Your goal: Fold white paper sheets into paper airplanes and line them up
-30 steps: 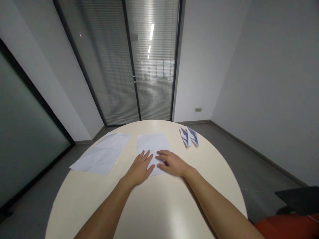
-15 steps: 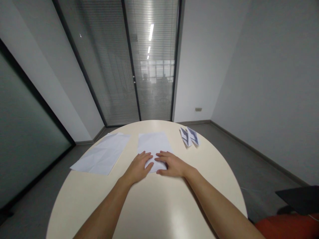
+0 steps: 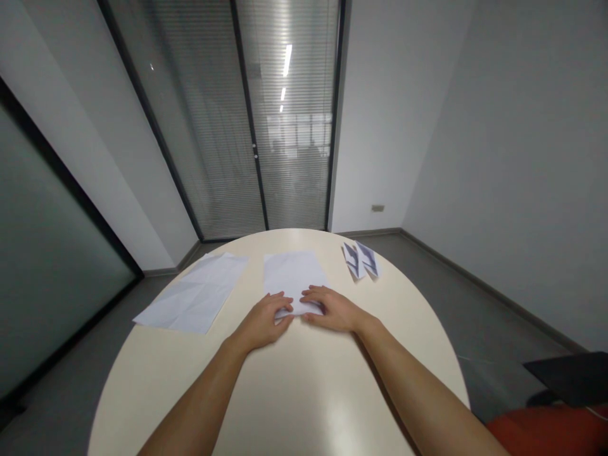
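Observation:
A white sheet of paper (image 3: 292,269) lies at the middle of the round table, its near edge between my two hands. My left hand (image 3: 266,320) is at the near left corner, thumb and fingertips closed on the paper edge. On the near right part, my right hand (image 3: 332,309) grips the same edge between thumb and fingers. The near edge looks slightly raised or curled, partly hidden by the fingers.
Creased white sheets (image 3: 194,294) lie on the left of the cream table (image 3: 285,392). Two folded paper pieces with dark markings (image 3: 361,261) stand at the right. A red chair (image 3: 551,430) is beyond the table's right edge.
The near edge of the middle sheet has moved away from me and now sits farther up. My right thumb has moved forward with it, and both thumbs are nearer the fingers.

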Tool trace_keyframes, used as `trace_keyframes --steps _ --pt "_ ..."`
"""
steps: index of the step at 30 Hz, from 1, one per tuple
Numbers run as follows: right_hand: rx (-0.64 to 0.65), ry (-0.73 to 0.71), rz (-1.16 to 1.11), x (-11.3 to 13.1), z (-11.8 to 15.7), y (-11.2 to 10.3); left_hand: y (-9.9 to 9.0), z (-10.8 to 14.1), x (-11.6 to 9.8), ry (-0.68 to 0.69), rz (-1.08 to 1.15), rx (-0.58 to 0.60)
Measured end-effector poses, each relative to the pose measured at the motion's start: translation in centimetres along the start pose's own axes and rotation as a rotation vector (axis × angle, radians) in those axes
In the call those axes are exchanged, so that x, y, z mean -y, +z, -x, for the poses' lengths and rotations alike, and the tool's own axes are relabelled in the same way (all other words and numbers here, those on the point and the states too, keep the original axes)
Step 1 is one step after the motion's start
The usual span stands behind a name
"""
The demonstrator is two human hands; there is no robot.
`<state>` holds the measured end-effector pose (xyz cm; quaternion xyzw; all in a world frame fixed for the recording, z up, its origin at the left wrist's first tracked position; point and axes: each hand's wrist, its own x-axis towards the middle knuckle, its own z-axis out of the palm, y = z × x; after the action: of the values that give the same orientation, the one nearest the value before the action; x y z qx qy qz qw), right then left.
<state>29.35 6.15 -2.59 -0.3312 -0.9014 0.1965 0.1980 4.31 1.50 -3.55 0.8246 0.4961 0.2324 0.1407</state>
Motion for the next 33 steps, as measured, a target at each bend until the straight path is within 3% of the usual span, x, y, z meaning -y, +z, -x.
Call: trace_keyframes --steps 8,13,18,33 --pt "-0.055 0.048 -0.134 -1.3 0.4 -0.5 0.0 -0.1 0.9 -0.062 0.029 -0.090" --pt "-0.078 0.169 -0.111 -2.0 0.5 -0.7 -0.5 -0.1 1.0 -0.119 0.036 -0.114" --pt "-0.126 0.200 -0.091 -2.6 0.3 -0.5 -1.1 -0.2 0.6 -0.187 0.049 -0.131" --pt "-0.289 0.234 -0.195 -2.7 0.1 -0.7 -0.6 -0.6 1.7 -0.236 0.294 -0.415"
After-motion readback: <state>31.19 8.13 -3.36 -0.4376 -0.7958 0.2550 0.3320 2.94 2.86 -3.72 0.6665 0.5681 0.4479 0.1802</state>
